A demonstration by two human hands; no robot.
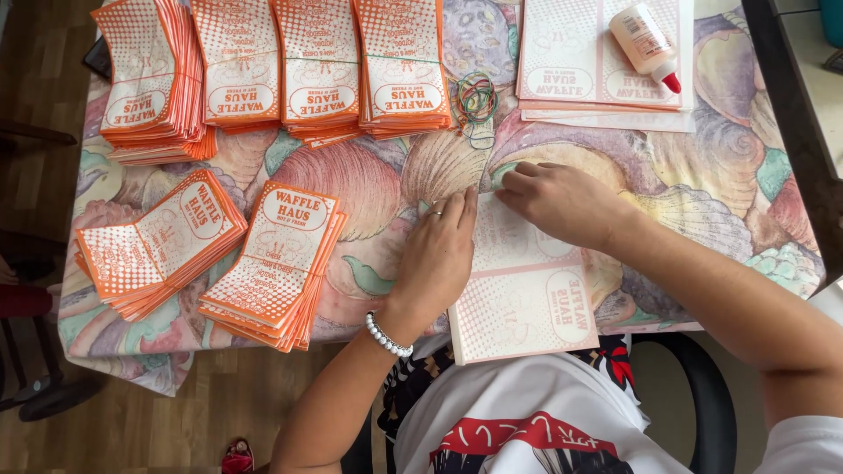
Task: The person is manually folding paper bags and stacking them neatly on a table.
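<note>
Paper sheet [524, 290], flat and dot-printed, lies pressed under left hand [436, 254] and right hand [555, 200], fingers held together.

white bead bracelet [388, 335] and ring [435, 212] on the left hand [436, 259]; white printed shirt [536, 417].

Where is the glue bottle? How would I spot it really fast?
Look at the table with the seashell cloth and go to its far right corner. A flat pile of pale printed sheets lies there, and the glue bottle rests on its side on top. It is the only bottle: white with a red tip.
</note>
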